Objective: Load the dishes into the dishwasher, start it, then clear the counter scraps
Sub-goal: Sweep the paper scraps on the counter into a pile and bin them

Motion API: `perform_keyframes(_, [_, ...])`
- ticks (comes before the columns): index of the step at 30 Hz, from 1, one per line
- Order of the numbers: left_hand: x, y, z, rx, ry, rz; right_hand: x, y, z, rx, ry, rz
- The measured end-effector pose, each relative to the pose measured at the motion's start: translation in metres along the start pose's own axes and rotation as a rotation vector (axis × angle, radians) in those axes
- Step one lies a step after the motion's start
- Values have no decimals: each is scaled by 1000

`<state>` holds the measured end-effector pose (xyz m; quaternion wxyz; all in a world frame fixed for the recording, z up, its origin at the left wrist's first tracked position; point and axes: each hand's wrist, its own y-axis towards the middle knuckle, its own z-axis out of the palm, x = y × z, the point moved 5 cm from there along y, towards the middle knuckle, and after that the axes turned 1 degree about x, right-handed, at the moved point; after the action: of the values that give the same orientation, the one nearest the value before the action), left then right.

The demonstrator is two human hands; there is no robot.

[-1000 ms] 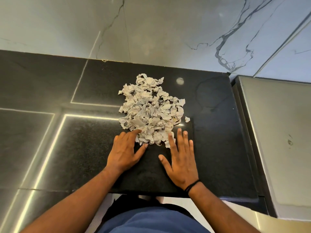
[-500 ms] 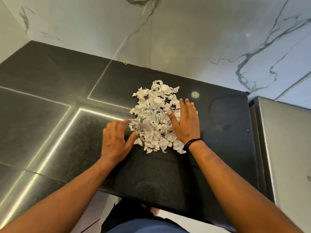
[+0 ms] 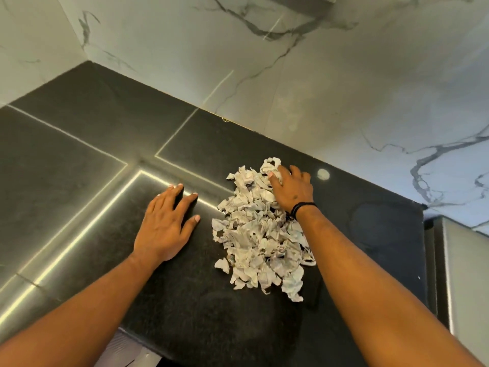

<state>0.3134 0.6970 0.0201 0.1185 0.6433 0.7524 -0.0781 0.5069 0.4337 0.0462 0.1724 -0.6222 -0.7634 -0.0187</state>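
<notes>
A pile of torn grey-white paper scraps [image 3: 260,239] lies on the black stone counter [image 3: 105,144], stretching from near the wall toward the front edge. My right hand [image 3: 291,190] rests on the far end of the pile, fingers spread and slightly bent over the scraps, a black band on the wrist. My left hand [image 3: 166,223] lies flat on the bare counter just left of the pile, fingers straight, not touching the scraps.
A white marble wall [image 3: 317,75] rises behind the counter and meets a side wall at the far left corner. A grey metal surface [image 3: 465,274] adjoins the counter on the right. The counter's front edge [image 3: 148,348] runs below my arms.
My right hand has slid from the pile's right side up to its far end. My left hand has drawn off the pile to the left. The view has tilted, and the pile looks longer.
</notes>
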Motion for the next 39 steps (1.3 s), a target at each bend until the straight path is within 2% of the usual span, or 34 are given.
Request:
perform_keyframes(6, [2,-1,-1,15,-20,-26,24,-50,9,-41,-55,-239])
perform_keyframes(8, [2,0,-2,13,-21,-27,27,-48,2,-58,7,-194])
perform_keyframes(11, [1,0,-1,20,-16,-32,40,-11,-18,-177,72,-120])
perform_keyframes(14, [1,0,-2,14,-13,-37,48,43,-18,-58,112,-68])
perform_keyframes(16, [1,0,-2,13,-12,-38,54,63,-6,44,45,-80])
perform_keyframes(23, [1,1,0,0,-7,-35,71,-1,9,58,-37,-272])
perform_keyframes(26, [1,1,0,-1,6,-40,68,-5,8,83,-15,-261])
perform_keyframes(30, [1,-1,0,7,10,-39,91,16,-9,-26,40,-216])
perform_keyframes(35, [1,0,1,5,12,-39,145,18,20,254,-13,-434])
perform_keyframes(39, [3,1,2,-1,17,-37,153,-14,32,194,-106,-655])
